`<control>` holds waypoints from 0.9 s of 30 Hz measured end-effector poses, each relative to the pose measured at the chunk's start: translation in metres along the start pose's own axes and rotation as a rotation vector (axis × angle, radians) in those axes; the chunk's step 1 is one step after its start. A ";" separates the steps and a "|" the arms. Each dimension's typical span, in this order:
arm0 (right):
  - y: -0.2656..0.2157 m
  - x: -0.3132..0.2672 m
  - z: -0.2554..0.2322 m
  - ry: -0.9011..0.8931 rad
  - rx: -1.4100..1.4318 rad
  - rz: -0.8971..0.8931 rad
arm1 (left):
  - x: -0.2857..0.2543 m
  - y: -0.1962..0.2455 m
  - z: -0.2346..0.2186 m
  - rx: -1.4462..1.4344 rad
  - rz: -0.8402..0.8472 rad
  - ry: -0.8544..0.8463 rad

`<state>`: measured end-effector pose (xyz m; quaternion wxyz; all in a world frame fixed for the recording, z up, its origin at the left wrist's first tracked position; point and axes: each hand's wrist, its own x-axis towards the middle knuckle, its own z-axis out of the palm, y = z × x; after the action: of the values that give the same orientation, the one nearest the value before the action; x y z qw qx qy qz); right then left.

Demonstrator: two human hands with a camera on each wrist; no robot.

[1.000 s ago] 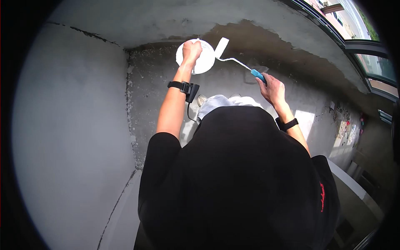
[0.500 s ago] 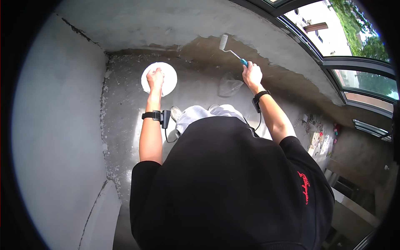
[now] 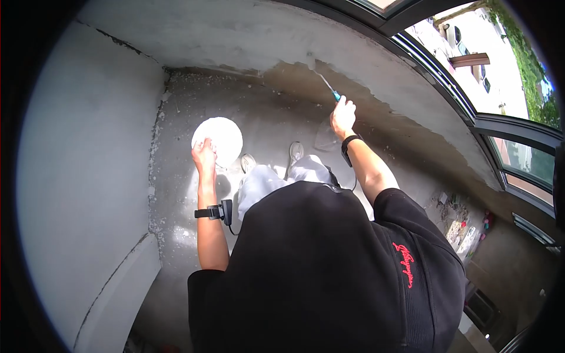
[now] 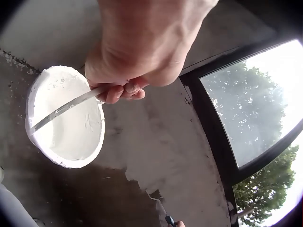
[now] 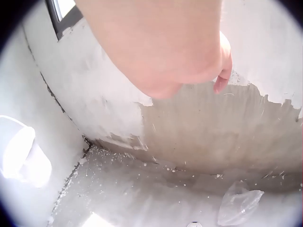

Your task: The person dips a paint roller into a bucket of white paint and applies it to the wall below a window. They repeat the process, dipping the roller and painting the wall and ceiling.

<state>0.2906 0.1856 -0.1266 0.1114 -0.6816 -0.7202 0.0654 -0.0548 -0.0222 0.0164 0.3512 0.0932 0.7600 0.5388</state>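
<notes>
The left hand [image 3: 204,156] grips the handle of a white bucket [image 3: 226,136]. In the left wrist view the fingers of that hand [image 4: 128,90] curl round the handle strap [image 4: 71,107], and the bucket [image 4: 71,118] is white inside and tilted. The right hand [image 3: 342,117] holds the blue grip [image 3: 336,96] of a paint roller, whose head lies against the wall at the border of pale coating and brown surface. In the right wrist view the right hand [image 5: 189,71] hides the roller.
The wall [image 3: 235,35] is pale above and brown below [image 3: 288,79]. Window frames [image 3: 512,126] stand at the right. A clear plastic bag [image 5: 239,204] lies on the floor [image 5: 132,194]. Debris [image 3: 456,217] lies farther right. Shoes [image 3: 296,151] show below the hands.
The bucket and left hand have moved down and left in the head view. The right hand has raised the roller from beside the bucket to the wall. The head view has shifted too.
</notes>
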 end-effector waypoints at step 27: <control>0.111 -0.015 0.017 0.117 -0.022 -0.074 | -0.039 0.013 0.100 0.010 0.031 -0.020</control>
<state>0.3941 0.1781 -0.1711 0.1482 -0.6582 -0.7380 0.0135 0.0348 0.0382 0.0277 0.3500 0.1122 0.7574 0.5396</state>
